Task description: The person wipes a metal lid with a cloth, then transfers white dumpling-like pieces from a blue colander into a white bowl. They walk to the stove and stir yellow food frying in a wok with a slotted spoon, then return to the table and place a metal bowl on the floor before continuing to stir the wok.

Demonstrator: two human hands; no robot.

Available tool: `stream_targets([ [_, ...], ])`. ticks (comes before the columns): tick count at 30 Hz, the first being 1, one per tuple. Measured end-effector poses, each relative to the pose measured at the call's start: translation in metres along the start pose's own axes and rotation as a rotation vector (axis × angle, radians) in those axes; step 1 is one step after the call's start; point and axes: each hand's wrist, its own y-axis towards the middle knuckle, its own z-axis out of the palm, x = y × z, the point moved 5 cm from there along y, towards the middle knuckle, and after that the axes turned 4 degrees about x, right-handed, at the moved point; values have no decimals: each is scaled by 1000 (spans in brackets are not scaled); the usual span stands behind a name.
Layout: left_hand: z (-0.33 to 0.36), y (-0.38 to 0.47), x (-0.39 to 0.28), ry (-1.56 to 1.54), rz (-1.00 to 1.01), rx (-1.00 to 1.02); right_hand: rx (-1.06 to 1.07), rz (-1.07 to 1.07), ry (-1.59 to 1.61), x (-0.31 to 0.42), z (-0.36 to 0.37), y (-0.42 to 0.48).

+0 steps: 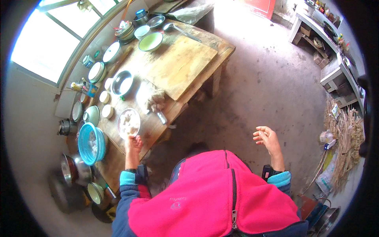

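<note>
My left hand [133, 144] is at the near edge of a round plate [128, 123] that holds pale lumps of food, its fingers on the rim. The plate is over the wooden table [115, 145]; whether it rests there I cannot tell. My right hand [265, 137] hangs over the floor with nothing in it, fingers apart and slightly bent. Beyond the plate lie a crumpled grey cloth [156, 100] and a cleaver [161, 117] near the table's edge. A large wooden cutting board [183, 65] is farther along.
A blue plastic basket [88, 143], a steel basin [122, 83], a green bowl [151, 41] and small pale bowls [107, 111] stand along the wall side. A ladle [186, 32] lies behind the board. Dry straw [346, 148] stands at the right beside a tiled counter [331, 77].
</note>
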Motion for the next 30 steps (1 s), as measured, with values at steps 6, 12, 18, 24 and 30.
stream_targets([
  [6,110,-36,-8,176,-31,286,22,23,57,-7,10,12],
  [12,251,-2,22,310,-175,467,-3,25,12,8,6,22],
  [18,354,54,41,325,-224,512,-150,50,0,24,-18,33],
  [24,406,58,56,144,-283,721,-228,52,-13,39,-18,54],
  [30,418,14,103,337,-552,1053,-249,83,-6,51,-4,76],
])
